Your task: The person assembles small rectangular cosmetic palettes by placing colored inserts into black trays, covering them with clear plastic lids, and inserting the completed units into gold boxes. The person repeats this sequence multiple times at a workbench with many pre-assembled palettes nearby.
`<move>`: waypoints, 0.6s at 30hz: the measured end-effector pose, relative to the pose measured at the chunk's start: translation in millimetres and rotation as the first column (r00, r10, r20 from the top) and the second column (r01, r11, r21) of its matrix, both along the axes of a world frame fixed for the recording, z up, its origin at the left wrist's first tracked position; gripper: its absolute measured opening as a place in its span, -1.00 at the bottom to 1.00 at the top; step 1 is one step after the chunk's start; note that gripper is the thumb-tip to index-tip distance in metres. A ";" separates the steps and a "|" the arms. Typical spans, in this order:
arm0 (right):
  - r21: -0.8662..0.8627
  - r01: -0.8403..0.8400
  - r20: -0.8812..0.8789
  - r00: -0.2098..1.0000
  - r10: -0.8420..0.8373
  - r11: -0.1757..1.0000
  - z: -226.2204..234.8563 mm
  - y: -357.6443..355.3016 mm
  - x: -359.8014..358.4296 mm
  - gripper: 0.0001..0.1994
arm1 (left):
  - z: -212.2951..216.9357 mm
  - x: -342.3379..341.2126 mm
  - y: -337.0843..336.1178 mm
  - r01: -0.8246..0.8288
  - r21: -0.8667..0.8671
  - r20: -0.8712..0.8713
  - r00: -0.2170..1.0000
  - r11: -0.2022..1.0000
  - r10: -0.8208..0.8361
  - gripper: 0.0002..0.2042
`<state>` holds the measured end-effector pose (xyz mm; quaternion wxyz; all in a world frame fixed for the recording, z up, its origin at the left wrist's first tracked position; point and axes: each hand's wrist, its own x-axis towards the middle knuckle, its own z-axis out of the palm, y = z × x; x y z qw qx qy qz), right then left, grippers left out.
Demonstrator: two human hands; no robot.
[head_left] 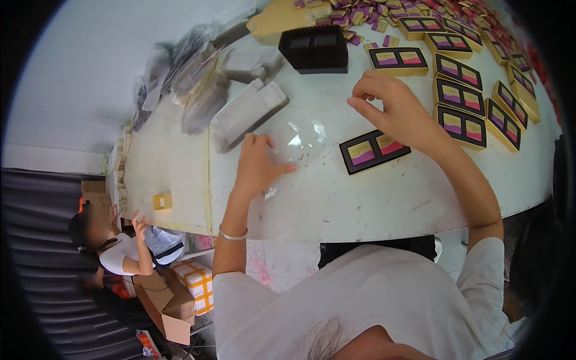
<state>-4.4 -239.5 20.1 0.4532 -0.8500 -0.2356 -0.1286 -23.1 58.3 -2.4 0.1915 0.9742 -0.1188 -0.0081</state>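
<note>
My left hand [258,165] has its fingers curled and thumb out at the edge of a clear plastic cover [297,141], which shows mainly by its bright glints. To its right, a black tray [354,169] lies tilted on the white table, with a purple-and-gold wrapped piece [362,153] and a red-and-gold wrapped piece [389,144] in its two compartments. My right hand [390,105] hovers over the tray's far right corner, thumb and fingertips drawn together. Whether anything thin sits between them cannot be made out.
Black trays [315,51] stand stacked at the far middle. Filled gold boxes [459,96] cover the right, with loose wrapped pieces [372,12] behind. Stacked pale plastic pieces [249,111] and bagged packages [198,78] lie left. Another person [123,255] is at the table's left end.
</note>
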 end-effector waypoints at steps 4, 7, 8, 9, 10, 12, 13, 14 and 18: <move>0.199 -0.097 0.068 0.994 0.085 0.975 2.5 5.6 -7.2 -0.86 | 33.1 1.5 -21.2 -0.131 -0.468 -0.081 0.991 0.874 0.105 -0.67; 0.202 -0.102 0.286 0.957 0.040 0.974 15.2 13.3 -12.6 -0.75 | 53.3 1.3 -59.2 0.149 -0.501 0.300 0.954 0.852 0.010 -0.71; 0.149 -0.034 0.399 0.917 -0.028 0.988 20.6 12.9 -14.0 -0.72 | 56.5 3.7 -70.3 0.168 -0.501 0.318 0.948 0.849 0.000 -0.71; 0.102 0.041 0.508 0.857 -0.087 0.994 25.0 11.9 -15.2 -0.68 | 59.0 6.1 -80.5 0.188 -0.501 0.336 0.942 0.845 -0.010 -0.72; 0.127 0.042 0.486 0.868 -0.099 0.991 25.5 11.1 -15.5 -0.63 | 60.0 9.0 -88.9 0.208 -0.501 0.354 0.935 0.840 -0.020 -0.72; 0.194 0.035 0.436 0.892 -0.118 0.980 26.9 6.9 -13.3 -0.64 | 59.1 12.8 -104.6 0.253 -0.505 0.375 0.925 0.825 -0.055 -0.71; 0.228 0.031 0.410 0.904 -0.125 0.973 27.7 3.3 -12.4 -0.65 | 59.3 15.2 -110.8 0.274 -0.507 0.385 0.920 0.817 -0.070 -0.71; 0.111 0.028 0.395 0.916 -0.069 0.993 26.7 -4.7 -11.7 -0.61 | 57.0 18.4 -114.9 0.292 -0.474 0.416 0.906 0.830 -0.081 -0.71; 0.256 0.121 0.414 0.883 -0.222 0.959 29.0 -3.2 -12.3 -0.59 | 54.3 27.1 -123.4 0.317 -0.436 0.493 0.867 0.842 -0.071 -0.70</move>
